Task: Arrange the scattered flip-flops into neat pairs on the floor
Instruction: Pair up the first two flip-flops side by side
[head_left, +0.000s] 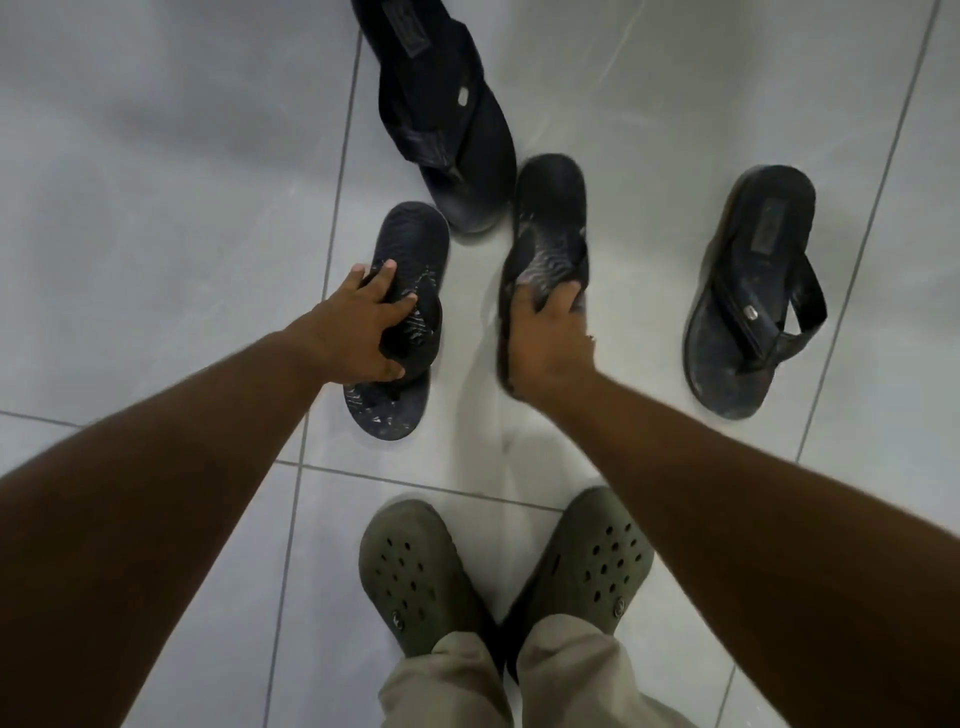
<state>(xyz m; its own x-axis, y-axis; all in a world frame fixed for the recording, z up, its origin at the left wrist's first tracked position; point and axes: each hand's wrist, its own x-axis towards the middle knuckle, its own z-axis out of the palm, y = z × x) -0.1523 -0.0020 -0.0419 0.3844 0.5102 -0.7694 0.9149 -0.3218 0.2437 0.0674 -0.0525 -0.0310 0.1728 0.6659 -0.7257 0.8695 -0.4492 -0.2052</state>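
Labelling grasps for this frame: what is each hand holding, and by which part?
Left hand grips a patterned flip-flop by its strap, mid-length. Right hand grips the matching flip-flop around its heel-side half, tilted on edge. The other two flip-flops are untouched.

Four dark flip-flops (756, 291), unpaired, scattered.

You stand on a pale grey tiled floor (156, 208) crossed by thin dark grout lines. Four dark flip-flops lie on it: a patterned one (405, 374) left of centre, a second patterned one (545, 218) just beside it, a broad-strapped one (447, 119) at the top touching that second one's end, and another broad-strapped one (748, 291) well apart on the right. Your green clogs (410, 571) rest nearest you
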